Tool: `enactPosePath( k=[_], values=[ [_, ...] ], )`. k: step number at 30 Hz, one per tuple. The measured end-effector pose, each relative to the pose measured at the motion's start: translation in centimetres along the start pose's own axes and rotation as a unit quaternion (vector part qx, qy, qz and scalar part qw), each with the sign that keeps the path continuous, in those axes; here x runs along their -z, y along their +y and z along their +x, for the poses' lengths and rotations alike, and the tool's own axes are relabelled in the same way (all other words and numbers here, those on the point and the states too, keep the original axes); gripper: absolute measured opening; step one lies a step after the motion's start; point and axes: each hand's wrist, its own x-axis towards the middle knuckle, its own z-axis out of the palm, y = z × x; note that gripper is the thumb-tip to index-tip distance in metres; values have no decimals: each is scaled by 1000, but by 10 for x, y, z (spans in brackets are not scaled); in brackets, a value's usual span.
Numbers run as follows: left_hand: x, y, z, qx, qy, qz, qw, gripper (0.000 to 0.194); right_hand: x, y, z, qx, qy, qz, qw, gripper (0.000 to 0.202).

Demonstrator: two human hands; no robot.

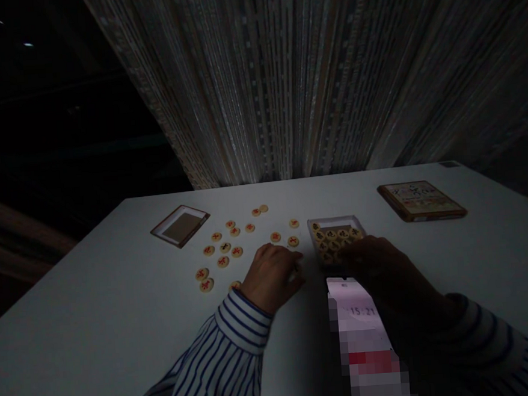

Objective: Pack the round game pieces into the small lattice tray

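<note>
My left hand point(273, 274) hovers palm down over the white table, its fingers bent and the thumb apart from the index finger. I make out nothing between them. Close by its fingertips lies a Chinese chess piece point(293, 241) with a red character. My right hand point(379, 265), in deep shadow, has its fingers closed at the front right of a shallow clear tray point(313, 243). Rows of black-marked chess pieces point(331, 235) fill most of that tray. Whatever the right fingertips pinch is hidden. More round wooden pieces point(237, 252), mostly red-marked, are scattered left of my hands.
A lit phone point(355, 300) lies in front of the tray, beside my right forearm. An open box part point(180, 226) sits at the left, and a flat printed box point(422, 199) at the right. Behind the table point(95, 306) hangs a string curtain point(278, 88).
</note>
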Motion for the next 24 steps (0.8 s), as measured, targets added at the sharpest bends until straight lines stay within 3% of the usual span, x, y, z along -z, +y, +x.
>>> enactPosePath(
  k=[2, 5, 24],
  values=[
    [0, 0, 0, 9, -11, 4, 1000, 39, -7, 2, -4, 59, 56, 17, 997, 26],
    [0, 0, 0, 20, -17, 8, 1000, 40, -10, 2, -6, 104, 91, 32, 990, 25],
    [-3, -1, 1, 35, -10, 17, 999, 31, -13, 3, -9, 103, 78, 50, 990, 14]
  ],
)
